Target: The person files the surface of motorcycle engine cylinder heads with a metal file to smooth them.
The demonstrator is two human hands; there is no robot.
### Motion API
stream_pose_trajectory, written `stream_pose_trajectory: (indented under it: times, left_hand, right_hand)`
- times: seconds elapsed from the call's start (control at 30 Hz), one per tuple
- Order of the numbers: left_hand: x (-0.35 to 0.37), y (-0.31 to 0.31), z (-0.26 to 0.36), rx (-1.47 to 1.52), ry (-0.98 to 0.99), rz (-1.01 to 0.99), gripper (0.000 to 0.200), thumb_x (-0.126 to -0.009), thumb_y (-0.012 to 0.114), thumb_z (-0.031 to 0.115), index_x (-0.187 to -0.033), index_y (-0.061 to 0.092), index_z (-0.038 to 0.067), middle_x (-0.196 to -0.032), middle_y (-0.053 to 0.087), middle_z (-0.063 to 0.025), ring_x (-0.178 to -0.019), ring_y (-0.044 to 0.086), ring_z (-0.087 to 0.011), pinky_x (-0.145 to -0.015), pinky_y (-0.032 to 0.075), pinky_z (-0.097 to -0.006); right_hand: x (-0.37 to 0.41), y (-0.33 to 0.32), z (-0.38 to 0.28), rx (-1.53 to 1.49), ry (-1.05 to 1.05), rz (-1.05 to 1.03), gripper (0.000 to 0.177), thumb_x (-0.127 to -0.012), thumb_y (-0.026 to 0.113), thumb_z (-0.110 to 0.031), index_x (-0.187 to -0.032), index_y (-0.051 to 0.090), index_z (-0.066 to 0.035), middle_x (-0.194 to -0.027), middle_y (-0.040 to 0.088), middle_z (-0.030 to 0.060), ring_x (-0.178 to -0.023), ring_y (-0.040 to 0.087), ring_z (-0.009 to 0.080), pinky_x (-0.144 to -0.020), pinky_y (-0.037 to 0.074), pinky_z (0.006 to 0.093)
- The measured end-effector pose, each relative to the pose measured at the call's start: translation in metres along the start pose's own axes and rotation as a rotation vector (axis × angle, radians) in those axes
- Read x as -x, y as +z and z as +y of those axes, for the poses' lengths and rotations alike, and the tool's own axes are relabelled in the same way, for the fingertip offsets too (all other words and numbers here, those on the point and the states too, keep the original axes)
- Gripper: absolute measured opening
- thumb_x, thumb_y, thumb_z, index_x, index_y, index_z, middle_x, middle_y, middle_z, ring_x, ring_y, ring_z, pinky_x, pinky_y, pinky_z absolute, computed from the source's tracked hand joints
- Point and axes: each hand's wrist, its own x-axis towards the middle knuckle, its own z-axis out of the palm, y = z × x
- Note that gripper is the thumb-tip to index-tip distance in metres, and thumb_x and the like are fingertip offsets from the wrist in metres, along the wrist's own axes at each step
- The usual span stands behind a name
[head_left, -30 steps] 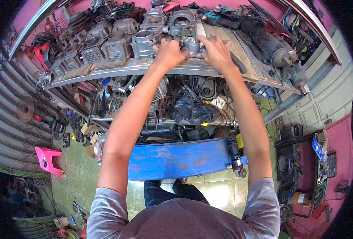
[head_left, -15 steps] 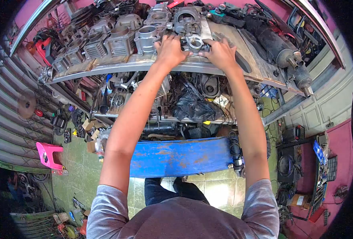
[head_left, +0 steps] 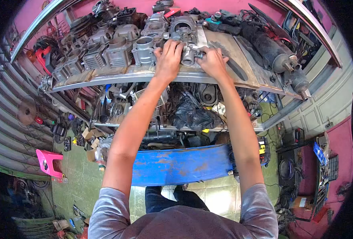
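Note:
Both my hands reach up to the top shelf [head_left: 152, 75] of a metal rack. My left hand [head_left: 167, 59] and my right hand [head_left: 211, 60] grip a small grey cast-metal engine part [head_left: 189, 53] between them, near the shelf's front edge. The part has a round bore facing me. Right behind it stands a larger grey cylinder head [head_left: 181, 24]. To its left is a cylinder block [head_left: 143, 47] with an open round bore.
Several finned engine cylinders [head_left: 104, 51] fill the shelf's left half. Black exhaust mufflers [head_left: 272, 46] lie at the right. The lower shelf holds a black plastic bag [head_left: 188, 107] and assorted parts. A blue bench [head_left: 180, 164] stands below, and a pink stool [head_left: 48, 162] on the tiled floor.
My hands have closed in on the small metal part and drawn it slightly toward the shelf's front edge. The view has shifted a little.

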Motion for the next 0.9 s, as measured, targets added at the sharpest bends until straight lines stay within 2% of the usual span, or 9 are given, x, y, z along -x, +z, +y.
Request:
stream_pose_trajectory:
  times: [0.23, 0.3, 0.33, 0.47, 0.53, 0.63, 0.7, 0.8, 0.9]
  left_hand:
    - [0.000, -0.021, 0.001, 0.108, -0.136, -0.082, 0.054, -0.080, 0.076, 0.014, -0.132, 0.062, 0.014, -0.131, 0.060, -0.0038, -0.129, 0.049, -0.0248, -0.095, 0.033, -0.0521]
    - [-0.010, -0.018, -0.008, 0.028, -0.233, -0.079, 0.049, -0.084, 0.075, 0.020, -0.131, 0.065, 0.017, -0.121, 0.068, -0.0039, -0.121, 0.055, -0.0262, -0.093, 0.031, -0.0527]
    - [-0.012, -0.020, -0.013, 0.085, -0.238, -0.182, 0.045, -0.084, 0.077, 0.020, -0.128, 0.067, 0.017, -0.106, 0.073, -0.0032, -0.116, 0.058, -0.0255, -0.091, 0.031, -0.0542]
    - [-0.014, -0.022, -0.011, 0.125, -0.311, -0.204, 0.038, -0.082, 0.076, 0.013, -0.120, 0.069, 0.016, -0.098, 0.074, -0.0010, -0.114, 0.059, -0.0251, -0.092, 0.030, -0.0548]
    - [-0.013, -0.020, -0.017, 0.095, -0.160, -0.029, 0.034, -0.079, 0.077, 0.008, -0.111, 0.067, 0.012, -0.098, 0.074, -0.0047, -0.110, 0.060, -0.0268, -0.091, 0.032, -0.0534]
    - [-0.012, -0.020, -0.022, 0.070, -0.074, -0.001, 0.034, -0.077, 0.076, 0.005, -0.107, 0.062, 0.011, -0.098, 0.073, -0.0071, -0.109, 0.059, -0.0284, -0.092, 0.032, -0.0532]
    - [-0.007, -0.025, -0.016, 0.115, -0.107, -0.041, 0.038, -0.076, 0.076, 0.007, -0.110, 0.060, 0.011, -0.099, 0.072, -0.0078, -0.110, 0.059, -0.0294, -0.093, 0.031, -0.0534]
    - [0.002, -0.043, -0.008, 0.154, -0.162, -0.163, 0.050, -0.074, 0.078, 0.015, -0.119, 0.057, 0.013, -0.106, 0.069, -0.0090, -0.113, 0.059, -0.0304, -0.096, 0.030, -0.0525]
    - [0.010, -0.051, -0.010, 0.171, -0.159, -0.234, 0.063, -0.071, 0.081, 0.028, -0.126, 0.055, 0.012, -0.113, 0.067, -0.0122, -0.114, 0.059, -0.0310, -0.098, 0.029, -0.0515]
  right_hand:
    - [0.004, 0.000, 0.003, 0.022, -0.099, 0.054, 0.043, -0.086, 0.077, -0.025, -0.127, 0.068, -0.015, -0.116, 0.073, 0.0114, -0.119, 0.057, 0.0341, -0.096, 0.033, 0.0636]
    - [0.002, -0.001, 0.001, 0.085, -0.065, 0.045, 0.037, -0.086, 0.078, -0.025, -0.120, 0.072, -0.014, -0.115, 0.073, 0.0108, -0.117, 0.059, 0.0318, -0.096, 0.034, 0.0612]
    - [0.003, 0.001, -0.001, 0.084, -0.066, 0.043, 0.037, -0.086, 0.078, -0.025, -0.120, 0.072, -0.014, -0.115, 0.073, 0.0108, -0.117, 0.059, 0.0318, -0.096, 0.034, 0.0612]
    - [0.005, 0.011, 0.000, 0.055, -0.123, 0.246, 0.032, -0.081, 0.080, -0.020, -0.111, 0.075, -0.015, -0.112, 0.074, 0.0095, -0.117, 0.058, 0.0301, -0.097, 0.034, 0.0578]
    - [0.003, 0.011, 0.002, 0.039, -0.163, 0.346, 0.032, -0.078, 0.081, -0.017, -0.110, 0.076, -0.015, -0.112, 0.074, 0.0090, -0.117, 0.057, 0.0295, -0.098, 0.034, 0.0569]
    - [0.007, 0.018, 0.008, 0.067, -0.216, 0.410, 0.029, -0.079, 0.080, -0.022, -0.107, 0.075, -0.016, -0.117, 0.071, 0.0063, -0.122, 0.055, 0.0287, -0.100, 0.033, 0.0542]
    - [0.012, 0.023, 0.010, 0.056, -0.228, 0.434, 0.030, -0.075, 0.080, -0.011, -0.104, 0.075, -0.016, -0.106, 0.071, 0.0057, -0.116, 0.056, 0.0277, -0.098, 0.034, 0.0541]
    - [0.022, 0.018, 0.010, 0.043, -0.343, 0.480, 0.028, -0.075, 0.080, -0.016, -0.102, 0.075, -0.016, -0.103, 0.070, 0.0049, -0.114, 0.056, 0.0291, -0.096, 0.034, 0.0555]
    - [0.028, -0.002, -0.005, 0.131, -0.267, 0.317, 0.032, -0.073, 0.081, -0.024, -0.103, 0.075, -0.016, -0.105, 0.071, 0.0046, -0.115, 0.056, 0.0310, -0.096, 0.034, 0.0578]
